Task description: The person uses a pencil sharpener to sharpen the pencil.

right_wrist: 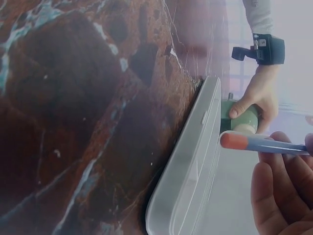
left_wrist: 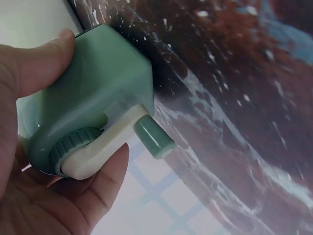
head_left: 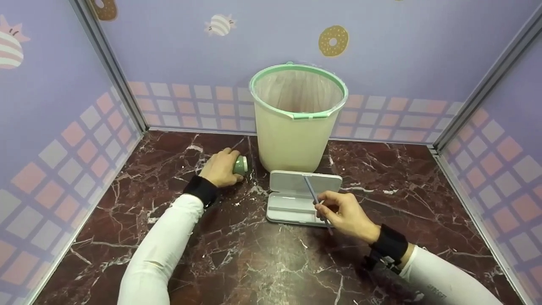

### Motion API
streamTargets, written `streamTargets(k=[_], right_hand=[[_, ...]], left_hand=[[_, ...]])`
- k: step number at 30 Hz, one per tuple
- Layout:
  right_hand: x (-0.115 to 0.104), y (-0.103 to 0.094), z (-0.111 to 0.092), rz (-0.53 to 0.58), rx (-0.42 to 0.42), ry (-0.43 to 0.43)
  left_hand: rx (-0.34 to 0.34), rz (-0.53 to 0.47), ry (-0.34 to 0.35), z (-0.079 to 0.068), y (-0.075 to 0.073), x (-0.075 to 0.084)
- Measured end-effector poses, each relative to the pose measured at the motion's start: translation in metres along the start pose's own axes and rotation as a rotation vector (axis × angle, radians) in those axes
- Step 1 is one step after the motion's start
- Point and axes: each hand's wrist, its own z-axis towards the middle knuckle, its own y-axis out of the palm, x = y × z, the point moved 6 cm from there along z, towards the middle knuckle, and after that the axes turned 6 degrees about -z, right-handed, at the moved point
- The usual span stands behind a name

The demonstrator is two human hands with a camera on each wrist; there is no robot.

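Observation:
My left hand (head_left: 220, 167) grips a green pencil sharpener (head_left: 240, 165) near the bin, thumb on one side and fingers on the other. In the left wrist view the sharpener (left_wrist: 110, 68) shows a cream crank arm (left_wrist: 105, 147) with a green knob. Between thumb and fingers, my right hand (head_left: 349, 214) pinches a slim blue pencil (head_left: 311, 189) slantwise over an open grey pencil case (head_left: 284, 182). An orange-red end of the pencil (right_wrist: 234, 141) shows in the right wrist view, beside the case's edge (right_wrist: 183, 181). The case's lid is folded back toward the bin.
A cream waste bin (head_left: 292, 142) with a green rim and a clear liner stands behind the case, against the back wall (head_left: 178, 51). Patterned panels enclose the dark red marbled tabletop (head_left: 237, 262) at the back and both sides.

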Motion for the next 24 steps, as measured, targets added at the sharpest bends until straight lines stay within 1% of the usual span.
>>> streamTargets(k=[3, 6, 10, 15, 19, 24], right_hand=[[0.000, -0.001, 0.000, 0.011, 0.009, -0.002], [-0.001, -0.001, 0.000, 0.018, 0.009, -0.004], [-0.002, 0.000, -0.001, 0.016, 0.004, -0.010], [-0.002, 0.000, -0.003, 0.023, 0.002, -0.011], [-0.001, -0.002, -0.003, 0.031, 0.003, -0.003], [0.000, -0.004, -0.004, 0.032, 0.016, 0.003]], left_hand=[[0.008, 0.015, 0.028, -0.006, -0.004, 0.002], [0.017, 0.021, 0.041, -0.012, -0.008, 0.005], [0.021, 0.033, 0.059, -0.019, -0.012, 0.012], [0.048, 0.044, 0.119, -0.024, -0.017, 0.029], [0.083, 0.022, 0.175, -0.029, -0.025, 0.044], [0.097, 0.011, 0.211, -0.035, -0.033, 0.062]])
